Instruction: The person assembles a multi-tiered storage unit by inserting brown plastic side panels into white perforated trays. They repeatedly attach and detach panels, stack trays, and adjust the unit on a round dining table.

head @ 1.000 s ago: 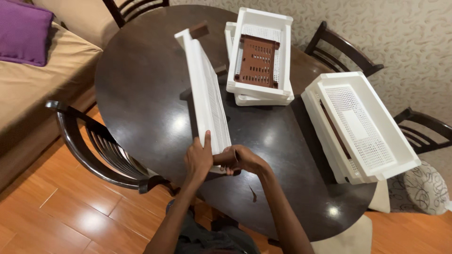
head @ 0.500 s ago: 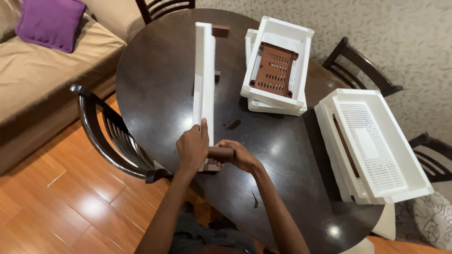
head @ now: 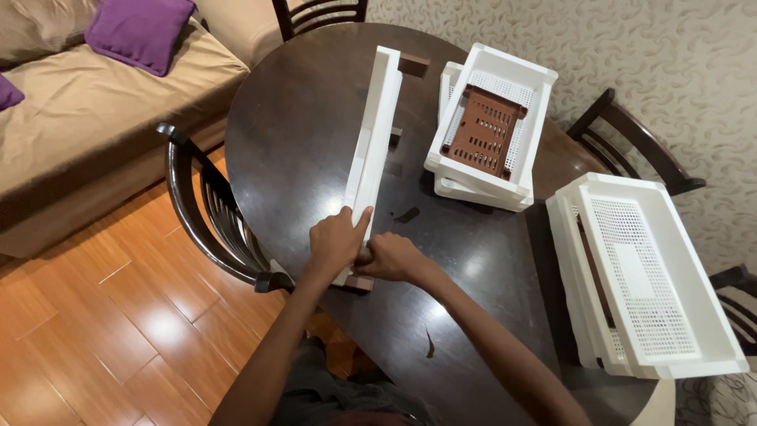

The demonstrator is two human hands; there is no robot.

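Dark oval table point(head: 300, 142) w/ white perforated trays point(head: 646, 276) at right. Long white panel point(head: 371, 142) stands on edge, table centre-left. Left hand point(head: 335, 241) grips its near end; right hand point(head: 393, 258) clenched round brown corner piece point(head: 359, 282).

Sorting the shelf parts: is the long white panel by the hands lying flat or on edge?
On edge: the long white panel shows only its narrow rim.
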